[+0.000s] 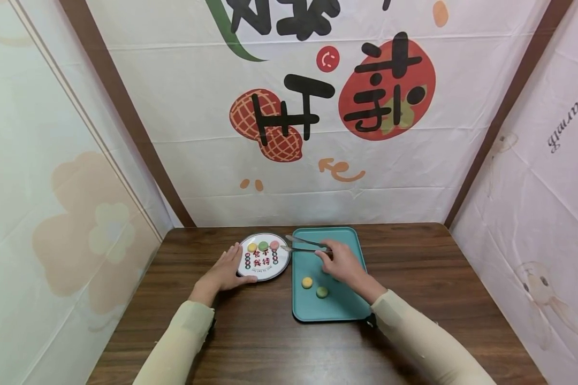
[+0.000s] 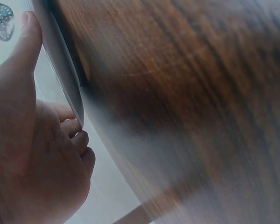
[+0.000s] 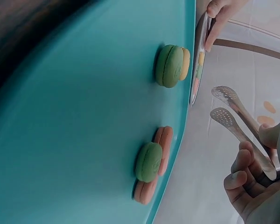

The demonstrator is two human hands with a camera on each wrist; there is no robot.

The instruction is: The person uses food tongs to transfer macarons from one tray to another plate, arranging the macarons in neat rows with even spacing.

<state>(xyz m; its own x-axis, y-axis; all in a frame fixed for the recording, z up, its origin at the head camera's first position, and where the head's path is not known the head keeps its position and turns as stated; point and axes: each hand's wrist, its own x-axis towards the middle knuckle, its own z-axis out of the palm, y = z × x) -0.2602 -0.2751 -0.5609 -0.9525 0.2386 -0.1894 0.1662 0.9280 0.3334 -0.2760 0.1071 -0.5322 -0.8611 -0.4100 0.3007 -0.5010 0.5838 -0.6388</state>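
My left hand (image 1: 225, 271) lies at the left rim of a white plate (image 1: 274, 267) with printed characters. Its fingers look straight in the head view, the thumb along the near rim. Yellow (image 1: 252, 247), green (image 1: 263, 246) and pink macarons (image 1: 274, 245) sit in a row on the plate. My right hand (image 1: 341, 262) grips metal tongs (image 3: 242, 116) with perforated ends. The tongs' tips are spread with nothing between them, near the plate's right edge. Below stands a teal tray (image 1: 332, 310) with green (image 3: 149, 162), yellow (image 3: 185, 64) and pink macarons (image 3: 164, 144); my right hand hides some in the head view.
A brown wood-grain table (image 1: 250, 342) carries the plate and tray side by side, their edges close together. A white printed cloth (image 1: 197, 160) hangs behind the table, with more cloth at both sides.
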